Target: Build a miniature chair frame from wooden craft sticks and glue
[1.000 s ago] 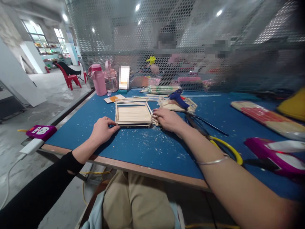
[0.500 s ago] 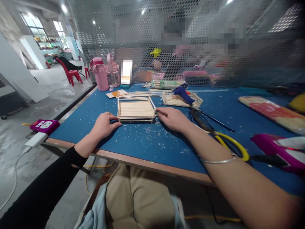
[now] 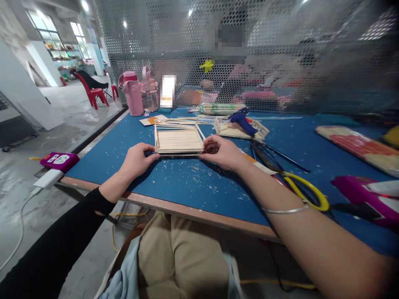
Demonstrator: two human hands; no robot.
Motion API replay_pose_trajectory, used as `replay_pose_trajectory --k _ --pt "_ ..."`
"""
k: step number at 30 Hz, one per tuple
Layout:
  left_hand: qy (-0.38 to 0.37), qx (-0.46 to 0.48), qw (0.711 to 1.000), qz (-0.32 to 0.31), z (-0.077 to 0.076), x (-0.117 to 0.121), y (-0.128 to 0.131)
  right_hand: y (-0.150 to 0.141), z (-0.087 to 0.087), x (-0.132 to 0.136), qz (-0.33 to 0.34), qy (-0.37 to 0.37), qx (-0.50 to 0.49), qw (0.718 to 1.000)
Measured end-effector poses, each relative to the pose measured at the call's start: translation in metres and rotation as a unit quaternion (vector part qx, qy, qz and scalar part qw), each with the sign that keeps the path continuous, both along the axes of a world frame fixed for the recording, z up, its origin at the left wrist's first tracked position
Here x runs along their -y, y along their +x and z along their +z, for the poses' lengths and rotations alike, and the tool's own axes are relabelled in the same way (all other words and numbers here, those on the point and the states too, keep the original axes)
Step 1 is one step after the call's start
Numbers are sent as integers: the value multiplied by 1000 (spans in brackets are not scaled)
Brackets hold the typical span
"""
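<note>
You hold a shallow, pale wooden-stick frame with a slatted floor (image 3: 179, 141) by its two near corners, at the middle of a blue-topped bench (image 3: 174, 187) flecked with pale scraps. The thumb and fingers of your left hand (image 3: 139, 160) pinch the near left corner; those of your right hand (image 3: 222, 153), the index finger bent, pinch the near right corner. Loose pale sticks lie just beyond the frame. Far right of it, a blue glue gun (image 3: 243, 123) rests across a second pale stick structure (image 3: 222, 129), with large yellow-handled scissors (image 3: 307, 191) nearer, past your right forearm. At the bench's far left, a pink flask (image 3: 134, 95) stands beside a clear bottle with a pink top (image 3: 150, 97).
</note>
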State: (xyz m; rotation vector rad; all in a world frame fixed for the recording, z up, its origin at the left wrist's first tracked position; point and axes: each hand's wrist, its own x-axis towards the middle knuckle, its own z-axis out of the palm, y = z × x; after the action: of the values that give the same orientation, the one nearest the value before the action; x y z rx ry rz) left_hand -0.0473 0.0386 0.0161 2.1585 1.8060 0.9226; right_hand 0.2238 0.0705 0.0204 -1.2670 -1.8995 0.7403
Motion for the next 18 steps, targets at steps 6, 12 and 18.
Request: replay_pose_trajectory --k 6,12,18 --pt "-7 5 1000 -2 -1 1 1 0 -4 0 10 -9 -9 1000" --pt "-12 6 1000 -15 0 1 2 0 -3 -1 13 -5 10 1000" --pt "-11 3 1000 -28 -1 1 2 -3 4 6 -19 73 24 997"
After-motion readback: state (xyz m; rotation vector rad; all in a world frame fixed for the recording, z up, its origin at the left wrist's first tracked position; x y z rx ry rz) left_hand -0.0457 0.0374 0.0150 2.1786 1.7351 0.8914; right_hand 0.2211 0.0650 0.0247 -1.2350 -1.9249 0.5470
